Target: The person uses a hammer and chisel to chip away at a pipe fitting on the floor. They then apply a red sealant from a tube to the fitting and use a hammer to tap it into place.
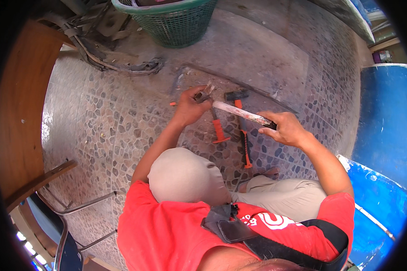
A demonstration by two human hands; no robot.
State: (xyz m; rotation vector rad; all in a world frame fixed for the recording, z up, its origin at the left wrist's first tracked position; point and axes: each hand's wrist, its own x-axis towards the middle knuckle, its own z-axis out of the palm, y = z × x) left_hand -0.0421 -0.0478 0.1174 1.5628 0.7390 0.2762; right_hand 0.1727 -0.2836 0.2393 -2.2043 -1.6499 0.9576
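Observation:
I squat over a stone-patterned floor. My right hand is closed round the dark end of a long, narrow bar-like tool, whitish with reddish smears; its exact kind I cannot make out. The tool slants left, and its far end comes close to my left hand. Those left fingers are closed on a small dark piece that looks like metal. Below the tool lies a chisel with an orange-red guarded grip. To its right rests a hammer with a black head and an orange-and-black handle, partly covered by the tool.
A dark flat strip lies slantwise beyond my hands. Farther off stands a green mesh basket, with cables to its left. A wooden panel and a metal-framed chair are at left; blue panels stand at right.

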